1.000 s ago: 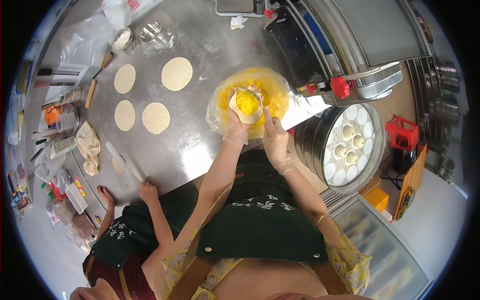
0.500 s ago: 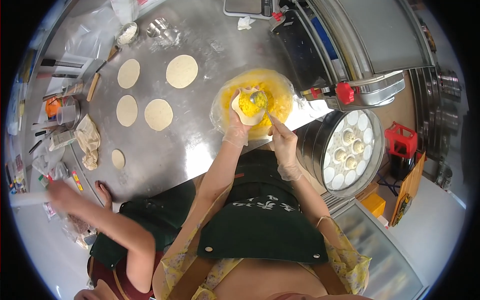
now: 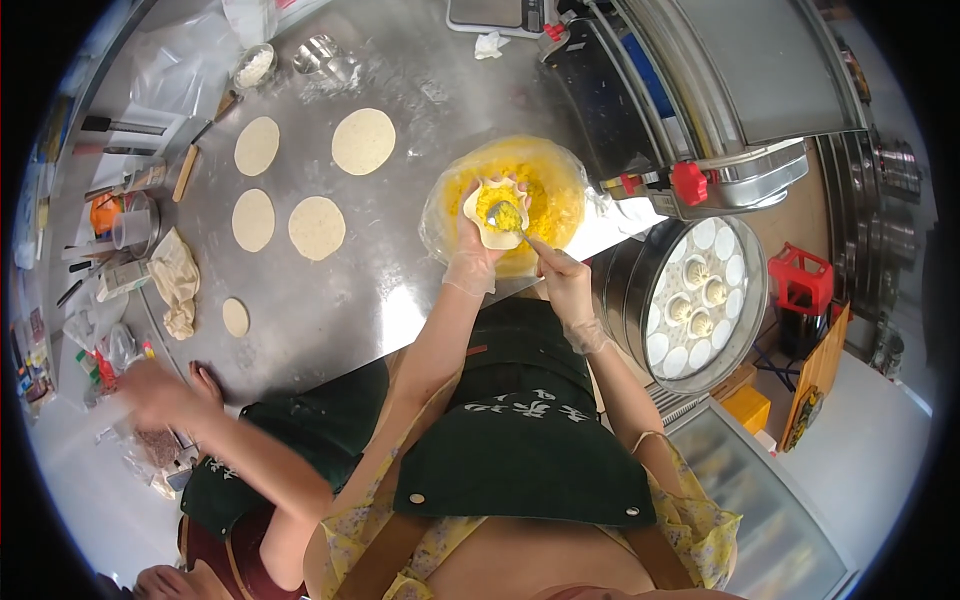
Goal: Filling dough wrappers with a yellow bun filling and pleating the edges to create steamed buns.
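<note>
Cupped in my gloved left hand (image 3: 474, 250) is a round dough wrapper (image 3: 499, 238), its edge curling up around a heap of yellow filling (image 3: 490, 199). My gloved right hand (image 3: 566, 283) grips the handle of a metal spoon (image 3: 505, 215), whose bowl presses on that filling. Both hands are over a wide bowl lined with clear plastic (image 3: 440, 225), which holds more of the yellow filling. Flat dough rounds (image 3: 364, 141) lie on the steel table to the left, one of them much smaller than the others.
At right stands a round steamer (image 3: 655, 345) with several pleated buns on white paper discs. Behind it is a machine with red knobs (image 3: 690, 185). A co-worker's arm (image 3: 250, 455) moves at lower left, near a crumpled cloth (image 3: 176, 285). A scale (image 3: 497, 16) sits at the back.
The spoon's bowl has shifted toward me and slightly left within the wrapper. My left hand stays nearly in place. The co-worker's blurred hand has moved right and down.
</note>
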{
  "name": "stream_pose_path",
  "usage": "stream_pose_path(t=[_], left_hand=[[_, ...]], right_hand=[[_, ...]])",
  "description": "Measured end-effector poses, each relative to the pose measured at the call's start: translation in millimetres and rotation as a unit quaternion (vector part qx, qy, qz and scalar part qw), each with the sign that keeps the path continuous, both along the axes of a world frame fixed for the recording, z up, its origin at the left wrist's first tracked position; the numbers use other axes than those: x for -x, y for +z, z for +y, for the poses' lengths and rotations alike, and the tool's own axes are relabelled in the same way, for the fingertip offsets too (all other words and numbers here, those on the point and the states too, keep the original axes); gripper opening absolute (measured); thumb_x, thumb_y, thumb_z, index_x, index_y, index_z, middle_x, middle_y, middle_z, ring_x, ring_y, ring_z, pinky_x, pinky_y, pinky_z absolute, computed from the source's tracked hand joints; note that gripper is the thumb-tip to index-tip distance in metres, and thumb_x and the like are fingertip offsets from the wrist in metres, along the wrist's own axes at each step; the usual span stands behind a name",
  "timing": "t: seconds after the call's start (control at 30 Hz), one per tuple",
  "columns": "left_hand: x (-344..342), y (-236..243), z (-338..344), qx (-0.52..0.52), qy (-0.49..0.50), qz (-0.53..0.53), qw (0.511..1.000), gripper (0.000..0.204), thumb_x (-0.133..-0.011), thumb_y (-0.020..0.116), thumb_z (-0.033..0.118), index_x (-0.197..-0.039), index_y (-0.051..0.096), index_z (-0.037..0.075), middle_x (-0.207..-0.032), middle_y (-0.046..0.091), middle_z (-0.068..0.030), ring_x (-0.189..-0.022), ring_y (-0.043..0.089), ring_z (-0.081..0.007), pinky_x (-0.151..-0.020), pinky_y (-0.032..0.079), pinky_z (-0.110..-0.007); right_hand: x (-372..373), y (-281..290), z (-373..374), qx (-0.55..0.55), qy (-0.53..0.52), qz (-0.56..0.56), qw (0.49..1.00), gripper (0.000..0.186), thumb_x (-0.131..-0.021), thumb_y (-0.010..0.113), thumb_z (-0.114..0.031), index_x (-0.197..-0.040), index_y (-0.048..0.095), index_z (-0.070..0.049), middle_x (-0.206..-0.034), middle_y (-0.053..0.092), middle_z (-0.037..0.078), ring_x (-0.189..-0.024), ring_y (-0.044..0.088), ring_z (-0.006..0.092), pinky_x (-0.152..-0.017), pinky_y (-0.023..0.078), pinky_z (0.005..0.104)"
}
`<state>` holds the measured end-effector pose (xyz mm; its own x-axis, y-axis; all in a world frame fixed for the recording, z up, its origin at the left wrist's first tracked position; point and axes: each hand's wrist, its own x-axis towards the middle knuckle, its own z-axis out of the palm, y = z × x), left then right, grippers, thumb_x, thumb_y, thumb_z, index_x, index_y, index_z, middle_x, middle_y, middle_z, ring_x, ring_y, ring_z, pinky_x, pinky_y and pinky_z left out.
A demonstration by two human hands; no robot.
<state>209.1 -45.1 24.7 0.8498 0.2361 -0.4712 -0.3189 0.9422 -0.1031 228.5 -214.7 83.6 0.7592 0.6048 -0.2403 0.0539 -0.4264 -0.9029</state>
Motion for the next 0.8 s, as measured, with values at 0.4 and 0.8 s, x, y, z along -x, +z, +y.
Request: stream_pose_path(t=[0.4,0.8], left_hand=[[6.3,7.1,-0.6,-0.025,-0.019,-0.025,0.999,0.036,-0.096,0.054,0.039,-0.108,0.064,0.007,-0.115,0.064,-0.0141,-0.105,0.062,-0.0315,-0.096,0.051,-0.047],[34.3,2.0,25.5,-0.038,0.013,0.027,0.999,0.039,-0.097,0.051,0.038,-0.113,0.063,0.005,-0.114,0.067,-0.0155,-0.103,0.065,-0.0330,-0.093,0.053,-0.049]], right_hand=[[7.0,0.1,6.1,0.137,0.104,-0.465,0.869,0.056,-0.068,0.065,0.002,-0.123,0.066,-0.009,-0.082,0.059,0.007,-0.059,0.063,0.0216,-0.049,0.050,0.0330],[-29.0,-15.7,18.1,0.227,0.027,-0.368,0.901,0.039,-0.081,0.058,0.001,-0.119,0.065,-0.007,-0.074,0.060,0.015,-0.063,0.064,0.0340,-0.057,0.053,0.0409]])
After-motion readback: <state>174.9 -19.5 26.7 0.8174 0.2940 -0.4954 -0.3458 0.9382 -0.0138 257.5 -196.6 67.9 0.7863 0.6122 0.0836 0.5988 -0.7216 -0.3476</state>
